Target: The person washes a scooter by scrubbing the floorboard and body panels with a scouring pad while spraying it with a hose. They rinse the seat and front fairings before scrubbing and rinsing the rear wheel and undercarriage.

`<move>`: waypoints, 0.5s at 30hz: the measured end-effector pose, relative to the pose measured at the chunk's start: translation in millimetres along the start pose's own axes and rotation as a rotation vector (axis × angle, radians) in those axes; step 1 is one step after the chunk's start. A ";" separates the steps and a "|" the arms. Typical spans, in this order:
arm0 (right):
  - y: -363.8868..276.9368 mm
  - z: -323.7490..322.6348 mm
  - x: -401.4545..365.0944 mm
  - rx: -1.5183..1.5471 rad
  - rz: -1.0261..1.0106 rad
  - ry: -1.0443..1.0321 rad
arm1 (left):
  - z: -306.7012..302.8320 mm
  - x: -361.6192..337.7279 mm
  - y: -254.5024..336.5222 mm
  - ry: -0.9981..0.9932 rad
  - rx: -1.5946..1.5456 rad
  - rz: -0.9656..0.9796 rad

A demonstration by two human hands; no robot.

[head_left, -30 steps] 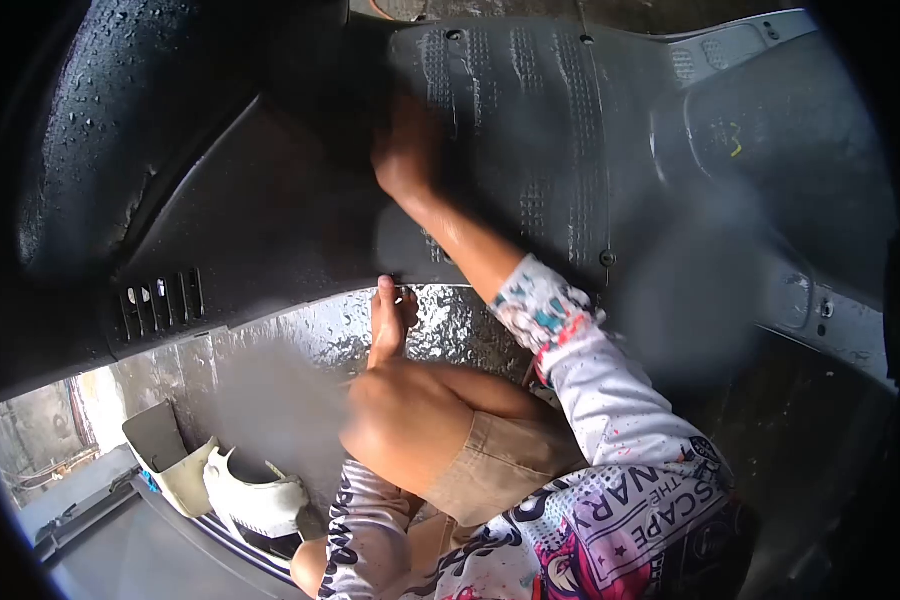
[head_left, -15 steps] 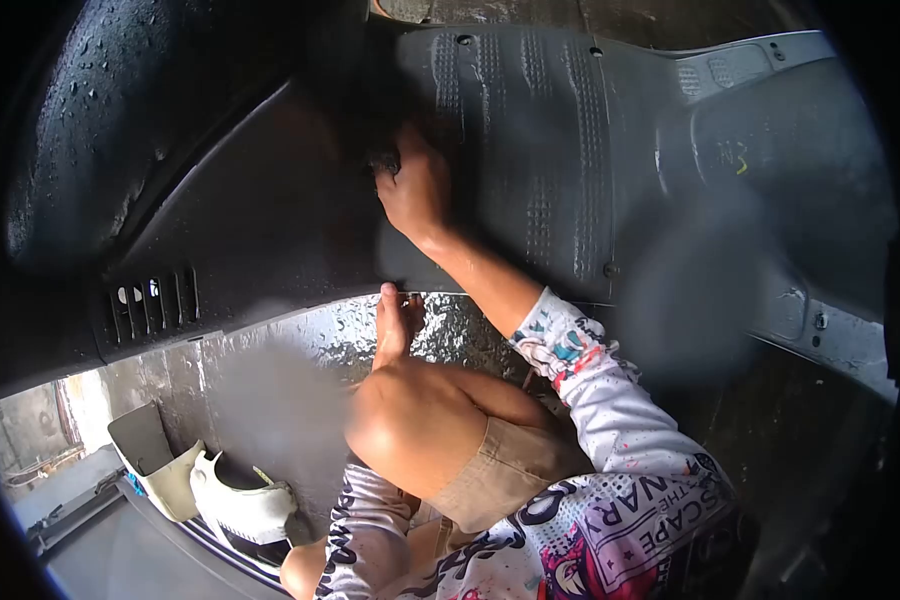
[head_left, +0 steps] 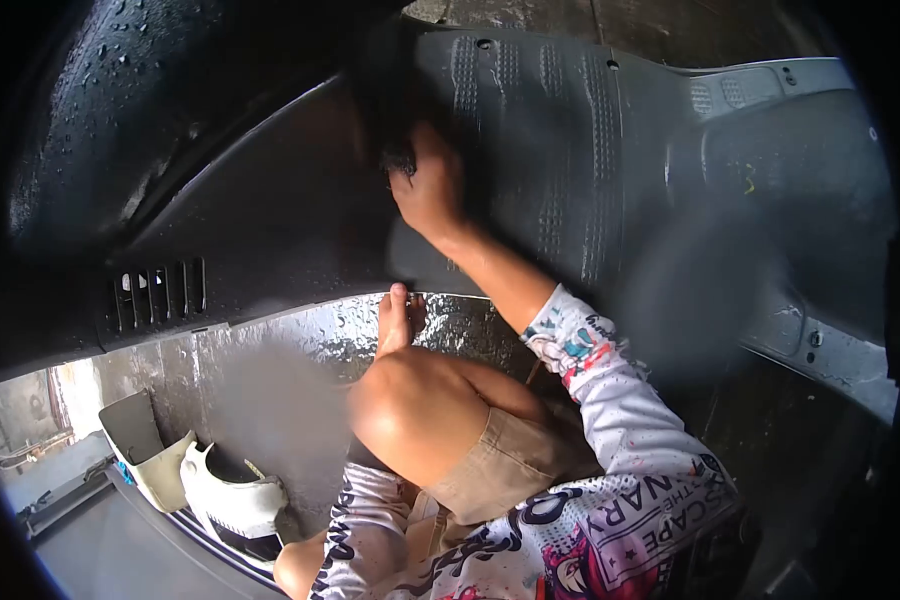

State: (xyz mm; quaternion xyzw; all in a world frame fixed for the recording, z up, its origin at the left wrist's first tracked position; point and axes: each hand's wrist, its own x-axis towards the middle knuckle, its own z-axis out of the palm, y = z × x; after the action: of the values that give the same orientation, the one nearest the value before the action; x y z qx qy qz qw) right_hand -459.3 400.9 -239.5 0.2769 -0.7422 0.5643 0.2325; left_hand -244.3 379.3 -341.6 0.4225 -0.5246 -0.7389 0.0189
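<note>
My right hand (head_left: 432, 192) is at the upper middle, closed round a small dark, rough-looking wad (head_left: 400, 160) pressed against the wet dark panel (head_left: 280, 200). Deep shadow hides part of the wad and the fingertips. Just right of the hand lies a grey floor panel (head_left: 520, 150) with ribbed, dotted strips and small holes. The left sleeve (head_left: 365, 515) runs down behind the bent knee, and my left hand is hidden.
Slotted vents (head_left: 160, 295) are cut in the dark panel at left. Pale plastic parts (head_left: 235, 500) lie at the lower left. My bare foot (head_left: 395, 320) rests by the panel's lower edge on wet ground (head_left: 460, 330). Blurred spots cover parts of the view.
The view has shifted slightly, so the panels appear a little further right and lower. My right hand still holds the dark wad at nearly the same part of the panel.
</note>
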 end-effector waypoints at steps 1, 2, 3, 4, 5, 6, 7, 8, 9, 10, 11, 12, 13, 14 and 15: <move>0.6 -2.9 -0.9 -0.003 -0.088 0.035 | -4.3 0.2 -1.6 -0.039 -0.002 0.000; 10.8 3.7 19.1 0.006 -0.096 0.033 | -4.4 8.3 -1.0 -0.032 -0.007 0.008; 20.8 9.4 42.6 -0.042 0.093 -0.079 | -0.5 9.5 -0.8 -0.046 -0.004 0.055; 20.7 12.8 46.7 -0.091 0.304 -0.184 | -6.5 0.6 -0.3 -0.059 0.019 0.089; 10.4 12.9 28.0 -0.054 0.336 -0.090 | -2.2 -3.8 3.4 -0.015 0.007 0.062; -1.3 7.0 4.7 -0.051 -0.060 0.175 | 5.5 -3.2 -0.5 0.085 -0.064 0.042; -5.3 0.8 6.1 -0.016 -0.028 0.084 | 9.3 5.4 3.8 0.074 -0.084 0.063; -8.1 -6.4 -4.9 0.017 0.036 -0.030 | 6.0 -2.0 -3.2 0.079 -0.099 0.049; -1.4 -2.9 1.1 0.017 0.053 -0.043 | -1.0 -4.9 -3.6 0.037 -0.043 0.043; 12.3 5.3 24.3 -0.012 0.251 -0.154 | -2.2 -2.8 2.7 -0.011 0.011 0.044; 18.5 11.0 32.6 -0.036 0.453 -0.266 | -0.8 -6.4 7.8 -0.061 -0.012 0.064; 3.7 3.1 16.6 -0.032 0.468 -0.257 | -5.5 -12.9 3.2 -0.062 0.005 0.058; -18.5 -10.9 2.7 -0.088 0.183 -0.094 | -1.6 -9.1 -1.2 -0.014 -0.053 0.067; -26.3 -17.4 -4.1 -0.149 -0.097 0.069 | 2.3 -0.8 -3.9 0.030 -0.111 0.069; -10.5 -6.5 -10.5 0.063 0.060 -0.038 | 3.1 0.8 -10.8 0.075 -0.115 0.104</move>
State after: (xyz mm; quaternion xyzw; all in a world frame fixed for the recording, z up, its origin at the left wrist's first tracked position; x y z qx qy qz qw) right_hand -444.2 406.5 -237.3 0.2722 -0.7364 0.5886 0.1926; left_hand -242.3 386.2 -350.4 0.4203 -0.5014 -0.7494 0.1013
